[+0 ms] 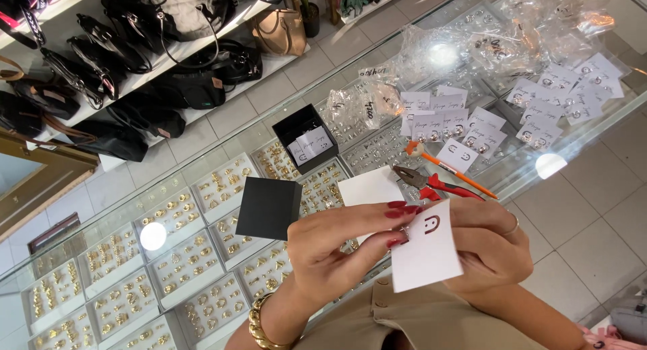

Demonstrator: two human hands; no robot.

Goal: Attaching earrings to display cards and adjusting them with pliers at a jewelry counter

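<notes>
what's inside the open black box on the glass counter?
The open black box holds a few small white cards, at least one carrying an earring. Anything beneath those cards is covered. Its black lid lies apart, nearer the hands.

Both hands bare, no sleeves showing. Left hand has long dark-red polished nails and a chunky gold link bracelet on the wrist. Right hand wears a thin ring; tan buttoned garment below the forearms.
</notes>
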